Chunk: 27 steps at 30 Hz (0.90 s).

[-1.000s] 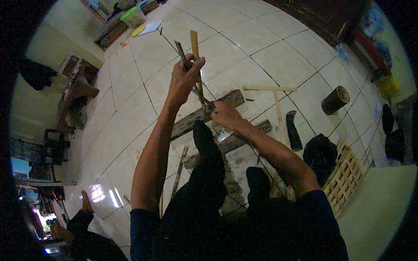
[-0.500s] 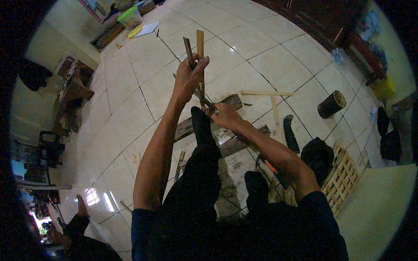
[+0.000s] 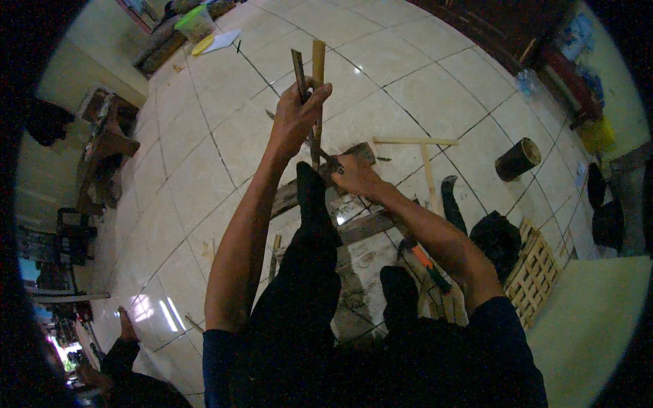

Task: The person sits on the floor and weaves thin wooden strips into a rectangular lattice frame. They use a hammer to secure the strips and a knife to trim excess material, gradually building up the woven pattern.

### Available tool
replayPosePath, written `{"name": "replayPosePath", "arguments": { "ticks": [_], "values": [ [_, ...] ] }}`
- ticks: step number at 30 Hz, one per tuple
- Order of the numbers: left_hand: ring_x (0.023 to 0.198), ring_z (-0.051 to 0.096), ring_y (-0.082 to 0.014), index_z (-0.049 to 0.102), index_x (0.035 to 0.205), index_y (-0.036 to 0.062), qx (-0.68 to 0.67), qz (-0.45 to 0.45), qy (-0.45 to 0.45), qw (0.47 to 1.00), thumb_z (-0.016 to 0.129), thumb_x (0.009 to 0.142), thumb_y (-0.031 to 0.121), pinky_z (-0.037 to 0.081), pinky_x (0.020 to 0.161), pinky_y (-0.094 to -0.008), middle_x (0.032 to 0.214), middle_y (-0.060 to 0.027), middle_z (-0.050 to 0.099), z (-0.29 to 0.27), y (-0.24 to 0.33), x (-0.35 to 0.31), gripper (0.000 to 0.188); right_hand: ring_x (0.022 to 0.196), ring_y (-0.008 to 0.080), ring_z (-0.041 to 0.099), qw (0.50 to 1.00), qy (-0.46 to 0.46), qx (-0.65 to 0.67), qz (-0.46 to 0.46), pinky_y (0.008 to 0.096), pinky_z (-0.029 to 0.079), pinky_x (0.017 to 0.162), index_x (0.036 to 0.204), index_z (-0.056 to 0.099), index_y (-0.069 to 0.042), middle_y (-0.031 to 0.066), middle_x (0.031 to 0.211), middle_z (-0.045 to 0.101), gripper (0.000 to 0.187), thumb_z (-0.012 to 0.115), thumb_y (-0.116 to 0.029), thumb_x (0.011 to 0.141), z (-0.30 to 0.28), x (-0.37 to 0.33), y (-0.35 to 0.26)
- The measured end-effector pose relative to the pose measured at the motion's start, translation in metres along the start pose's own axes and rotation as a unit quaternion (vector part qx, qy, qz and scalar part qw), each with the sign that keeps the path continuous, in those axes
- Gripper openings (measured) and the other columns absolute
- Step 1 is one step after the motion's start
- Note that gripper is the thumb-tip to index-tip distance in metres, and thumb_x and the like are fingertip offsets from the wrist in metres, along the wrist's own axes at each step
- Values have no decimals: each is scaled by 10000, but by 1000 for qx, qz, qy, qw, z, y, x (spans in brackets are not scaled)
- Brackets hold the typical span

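Observation:
My left hand (image 3: 294, 119) is closed around a split bamboo strip (image 3: 318, 62), held upright above the floor. Its two halves, one pale and one dark, spread apart at the top and come together lower down. In my right hand (image 3: 356, 178) is a knife (image 3: 325, 156), gripped at the handle end. The narrow blade slants up and left across the bamboo, with its tip showing beyond my left wrist. The bamboo's lower end stands beside my dark-covered foot (image 3: 310, 180), near a wooden block (image 3: 289, 198).
A second wooden block (image 3: 366, 228) lies nearer me, close to a tool with an orange and dark handle (image 3: 428, 264). Pale bamboo strips (image 3: 416, 141), a bamboo section (image 3: 517, 160) and a woven panel (image 3: 534, 280) are on the right. Another person's foot (image 3: 128, 325) is at lower left.
My right hand and the knife have shifted slightly to the right. The bamboo's top has moved a little up and right with my left hand; the view has also shifted slightly.

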<state>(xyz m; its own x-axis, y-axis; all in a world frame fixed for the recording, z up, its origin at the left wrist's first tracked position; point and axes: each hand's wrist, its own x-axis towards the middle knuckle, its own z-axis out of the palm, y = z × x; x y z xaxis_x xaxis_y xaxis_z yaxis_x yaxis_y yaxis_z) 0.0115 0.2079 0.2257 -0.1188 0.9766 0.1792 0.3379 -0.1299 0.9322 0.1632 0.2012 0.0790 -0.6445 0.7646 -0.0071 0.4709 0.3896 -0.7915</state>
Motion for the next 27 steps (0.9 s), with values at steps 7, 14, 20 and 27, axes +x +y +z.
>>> {"name": "replayPosePath", "arguments": {
  "ticks": [7, 14, 20, 27],
  "values": [
    [611, 463, -101, 583, 907, 55, 3, -7, 16, 1000, 640, 891, 380, 384, 540, -269, 692, 2, 504, 0, 1, 1, 331, 768, 350, 627, 997, -62, 25, 23, 428, 509, 710, 1010, 591, 18, 188, 778, 629, 308, 596, -206, 799, 7, -19, -2],
    [598, 479, -108, 595, 910, 59, 9, -26, 22, 999, 661, 877, 373, 393, 544, -271, 688, -5, 523, -13, 1, -6, 322, 826, 392, 625, 998, -49, 13, 22, 486, 502, 770, 989, 591, 18, 213, 825, 636, 304, 621, -210, 790, 34, -19, 9],
    [613, 524, -124, 585, 866, 13, 54, 38, 78, 995, 671, 877, 328, 432, 571, -272, 652, -36, 545, -1, -3, -5, 327, 870, 400, 615, 988, 29, -143, -49, 480, 500, 787, 1076, 573, -10, 217, 890, 638, 357, 628, -211, 786, 46, -29, 37],
    [623, 564, -147, 540, 945, 45, -107, 71, 160, 979, 587, 943, 248, 534, 619, -331, 699, -40, 550, -22, 25, -27, 208, 1093, 358, 566, 977, -109, -175, -50, 470, 463, 924, 1317, 492, -104, 169, 1213, 591, 485, 545, -252, 858, -9, -72, 29]
  ]
}}
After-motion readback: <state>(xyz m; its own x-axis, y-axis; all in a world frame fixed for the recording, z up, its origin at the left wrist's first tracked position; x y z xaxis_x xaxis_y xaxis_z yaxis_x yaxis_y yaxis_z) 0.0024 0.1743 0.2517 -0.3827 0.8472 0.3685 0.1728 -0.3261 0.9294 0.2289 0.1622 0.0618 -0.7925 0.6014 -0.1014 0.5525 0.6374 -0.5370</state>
